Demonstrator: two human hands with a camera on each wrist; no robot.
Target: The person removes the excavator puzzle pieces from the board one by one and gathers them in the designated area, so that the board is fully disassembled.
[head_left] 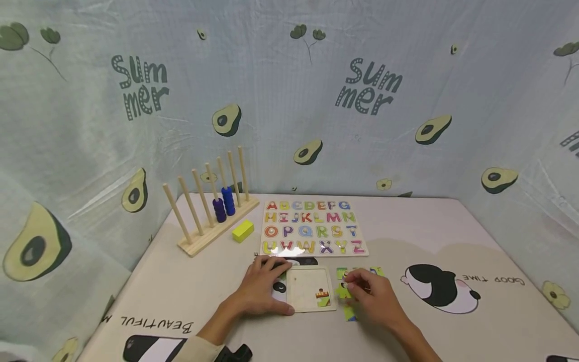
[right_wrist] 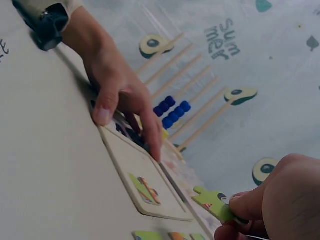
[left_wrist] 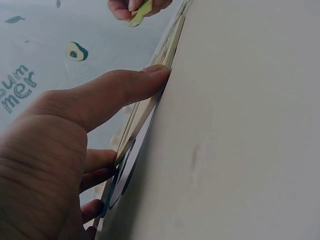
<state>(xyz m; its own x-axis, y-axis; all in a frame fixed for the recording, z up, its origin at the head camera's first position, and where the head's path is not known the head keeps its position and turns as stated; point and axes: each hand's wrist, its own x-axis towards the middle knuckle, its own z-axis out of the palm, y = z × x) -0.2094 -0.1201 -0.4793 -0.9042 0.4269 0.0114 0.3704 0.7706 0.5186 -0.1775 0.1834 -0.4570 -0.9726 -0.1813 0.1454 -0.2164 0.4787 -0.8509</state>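
Observation:
A shallow wooden puzzle tray [head_left: 305,284] lies on the table, with one green puzzle piece [head_left: 323,301] in its near right corner. My left hand [head_left: 259,287] holds the tray by its left side, thumb at the near corner and index finger at the far one. Between thumb and fingers, my right hand [head_left: 376,300] pinches a green jigsaw piece [right_wrist: 211,204] with a rounded tab. In the right wrist view, that piece is raised beside the tray. Other loose puzzle pieces [head_left: 350,313] lie to the tray's right, partly hidden by the right hand.
Behind the tray lies an alphabet board [head_left: 312,224] with colored letters. At the back left stands a wooden peg rack [head_left: 209,234] with purple and blue beads on two pegs. A yellow block [head_left: 243,231] sits beside it. The tablecloth [head_left: 452,342] has printed panda figures.

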